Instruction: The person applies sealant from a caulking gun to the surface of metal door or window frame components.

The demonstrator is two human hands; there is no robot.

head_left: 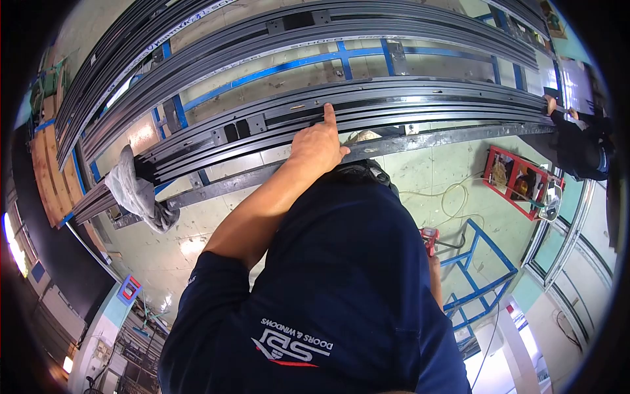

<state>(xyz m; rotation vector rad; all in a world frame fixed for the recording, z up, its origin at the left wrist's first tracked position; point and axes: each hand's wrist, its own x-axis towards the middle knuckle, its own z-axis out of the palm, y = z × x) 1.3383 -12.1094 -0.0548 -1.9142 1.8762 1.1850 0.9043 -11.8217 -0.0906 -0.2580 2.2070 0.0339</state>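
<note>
My left hand (317,146) lies over the near edge of a long dark grey metal profile (387,100). Its index finger is stretched out onto the profile's face, close to small slots and holes, and the thumb sticks out to the side. Nothing is held in it. Down by my right side, my right hand (434,270) is mostly hidden by my body. It grips a red power tool (429,240) whose exact kind I cannot make out. Left of my pointing finger, a dark fitting (237,130) sits on the profile.
Blue metal racks (346,62) carry more profiles (315,34). A grey cloth (134,190) drapes over the left end. At right, a co-worker's hand (550,104) touches the profile. A red crate (522,182), a pale hose (451,197) and a blue frame (482,269) stand on the floor.
</note>
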